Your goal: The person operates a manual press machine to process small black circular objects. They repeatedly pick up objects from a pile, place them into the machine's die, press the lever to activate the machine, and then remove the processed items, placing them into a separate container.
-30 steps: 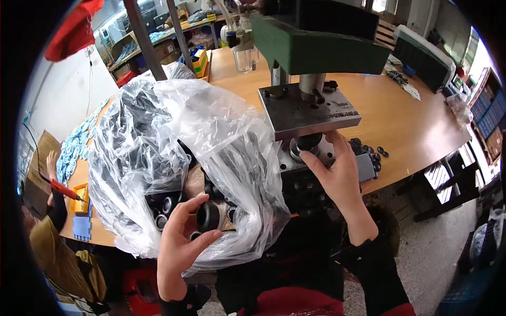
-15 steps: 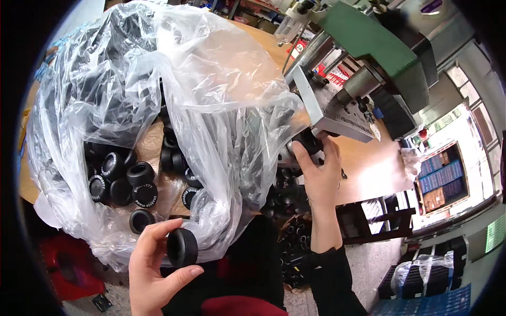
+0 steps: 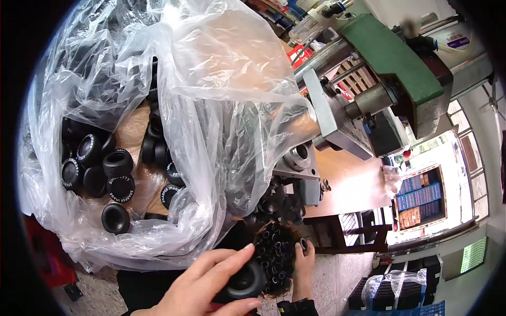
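Observation:
My left hand grips a black rubber toy tyre between thumb and fingers, at the lower middle. Farther right, my right hand pinches a small black ring-shaped part at the right side of a box full of black ring-like pieces. Above that box, the press's metal fixture stands under the press head, with no hand on it. Several more black tyres with white lettering lie inside a large clear plastic bag on the left.
A green press with a metal plate stands at the upper right on a wooden table. Beside the fixture is a pile of black parts. Plastic-wrapped black stacks sit on the floor at the lower right.
My right hand has left the press fixture and come down to the box of rings. My left hand has moved right and lower with the tyre. The view has shifted.

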Motion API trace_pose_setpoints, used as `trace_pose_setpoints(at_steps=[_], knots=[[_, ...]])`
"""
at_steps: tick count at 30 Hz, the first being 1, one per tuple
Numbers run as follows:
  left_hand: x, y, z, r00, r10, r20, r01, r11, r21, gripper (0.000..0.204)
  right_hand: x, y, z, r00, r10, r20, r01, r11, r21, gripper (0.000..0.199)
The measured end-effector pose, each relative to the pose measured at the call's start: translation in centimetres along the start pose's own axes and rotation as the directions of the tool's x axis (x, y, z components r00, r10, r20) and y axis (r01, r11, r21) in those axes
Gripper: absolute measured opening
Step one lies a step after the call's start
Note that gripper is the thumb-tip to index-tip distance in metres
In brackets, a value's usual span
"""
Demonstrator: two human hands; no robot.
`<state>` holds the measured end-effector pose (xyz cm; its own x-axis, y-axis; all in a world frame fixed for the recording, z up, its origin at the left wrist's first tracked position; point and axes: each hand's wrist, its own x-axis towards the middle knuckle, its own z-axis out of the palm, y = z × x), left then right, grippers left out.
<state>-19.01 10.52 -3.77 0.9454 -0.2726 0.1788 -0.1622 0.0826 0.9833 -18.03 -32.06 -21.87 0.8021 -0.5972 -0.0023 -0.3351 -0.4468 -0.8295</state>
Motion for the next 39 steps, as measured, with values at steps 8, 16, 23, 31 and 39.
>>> trace_pose_setpoints(at_steps=[8,16,23,31,39], knots=[[7.2,1.2,5.4,0.995,0.097,0.025,-0.098,0.991,0.088,0.064,0.3,12.1,-0.4,0.981,0.191,-0.022,-0.191,0.95,-0.248,0.076],[15.2,-0.2,7.3,0.797,0.48,-0.367,-0.2,0.783,0.589,0.051,0.3,13.0,0.3,0.996,0.093,-0.017,-0.093,0.932,-0.35,0.059],[16.5,-0.7,7.9,0.816,0.458,-0.351,-0.189,0.787,0.587,0.053,-0.9,7.8,0.6,0.994,-0.106,0.021,0.108,0.979,-0.17,0.039],[16.2,-1.6,8.0,0.831,0.442,-0.337,-0.233,0.828,0.51,0.055,-0.1,8.9,0.9,0.987,-0.155,0.031,0.157,0.987,-0.035,0.031],[15.9,-2.2,7.3,0.854,0.324,-0.407,-0.127,0.888,0.442,0.051,1.1,13.6,0.8,0.969,-0.236,0.071,0.244,0.963,-0.118,0.04]])
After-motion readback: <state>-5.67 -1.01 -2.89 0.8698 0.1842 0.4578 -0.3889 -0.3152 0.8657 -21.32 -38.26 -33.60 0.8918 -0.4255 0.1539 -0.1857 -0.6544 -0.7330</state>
